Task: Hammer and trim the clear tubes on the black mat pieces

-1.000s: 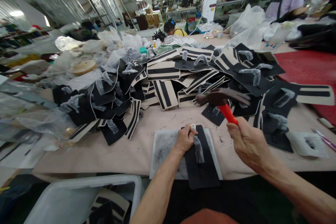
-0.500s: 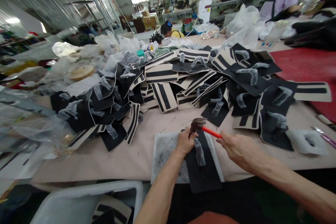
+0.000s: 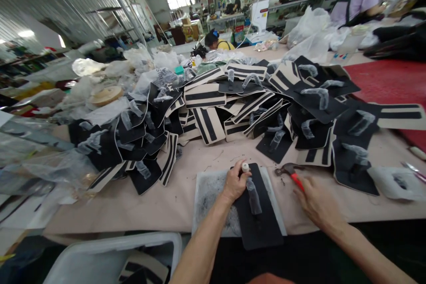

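A black panel [image 3: 266, 226] with a plastic-wrapped handle [image 3: 254, 199] lies on a pale, speckled slab [image 3: 213, 191] at the table's front edge. My left hand [image 3: 235, 183] is closed around a small tool with a round whitish top [image 3: 245, 167], held upright at the handle's far end. To the right, my right hand [image 3: 314, 197] has its fingers round the red grip of a hammer [image 3: 296, 178]. The hammer's head rests on or just above the table beside the slab; which of the two is unclear.
Many black and cream panels [image 3: 204, 95] are heaped across the table [image 3: 133, 213]. Plastic bags [image 3: 66, 164] crowd the left, and a bin [image 3: 76, 253] stands below. A red sheet [image 3: 389, 84] and a white pouch [image 3: 396, 182] are at right. People are farther back.
The hammer has moved from above my left hand to the right of the slab, down near the table, with my right hand on it. The tool's round top now shows.
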`<state>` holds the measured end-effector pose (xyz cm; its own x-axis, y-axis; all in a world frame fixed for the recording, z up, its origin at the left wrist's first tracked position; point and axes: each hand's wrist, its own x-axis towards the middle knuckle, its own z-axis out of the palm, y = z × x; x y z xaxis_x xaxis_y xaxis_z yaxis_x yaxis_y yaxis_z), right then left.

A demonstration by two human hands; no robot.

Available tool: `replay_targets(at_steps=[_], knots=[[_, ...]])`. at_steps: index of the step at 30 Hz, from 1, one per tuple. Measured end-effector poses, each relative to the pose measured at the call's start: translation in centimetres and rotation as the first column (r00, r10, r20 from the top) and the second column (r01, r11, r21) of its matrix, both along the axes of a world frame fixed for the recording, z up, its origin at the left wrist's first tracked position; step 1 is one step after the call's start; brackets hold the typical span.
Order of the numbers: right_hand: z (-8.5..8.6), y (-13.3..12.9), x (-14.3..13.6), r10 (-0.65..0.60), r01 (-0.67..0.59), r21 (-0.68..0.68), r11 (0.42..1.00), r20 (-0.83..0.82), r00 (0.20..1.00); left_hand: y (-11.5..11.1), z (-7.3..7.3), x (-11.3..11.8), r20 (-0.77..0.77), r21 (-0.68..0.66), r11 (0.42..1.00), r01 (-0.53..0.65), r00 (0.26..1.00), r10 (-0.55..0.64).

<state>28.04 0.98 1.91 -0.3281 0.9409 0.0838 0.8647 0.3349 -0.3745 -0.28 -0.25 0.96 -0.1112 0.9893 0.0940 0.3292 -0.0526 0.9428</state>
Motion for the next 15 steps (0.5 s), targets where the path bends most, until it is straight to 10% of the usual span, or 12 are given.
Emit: replay_targets(at_steps=[5, 9, 12, 15], knots=[[1.1, -1.0, -9.9, 0.382, -0.407, 0.002, 0.914, -0.346, 0.857, 0.5, 1.9, -0.9, 0.022, -0.057, 0.993, 0.108, 0.994, -0.107], [-1.2, -0.7, -13.5, 0.366, -0.425, -0.035, 0.905, -0.447, 0.816, 0.2, 1.2, -0.6, -0.031, -0.052, 0.998, 0.039, 0.999, -0.040], [-2.7, -0.5, -13.6, 0.294, -0.366, -0.055, 0.929, -0.489, 0.821, 0.1, 1.5, 0.9, -0.081, 0.032, 0.988, -0.153, 0.985, 0.155], [-2.8, -0.7, -13.4, 0.264, -0.342, -0.050, 0.938, -0.534, 0.803, 1.0, 5.1, 2.6, 0.007, 0.238, 0.843, -0.482, 0.869, 0.494]])
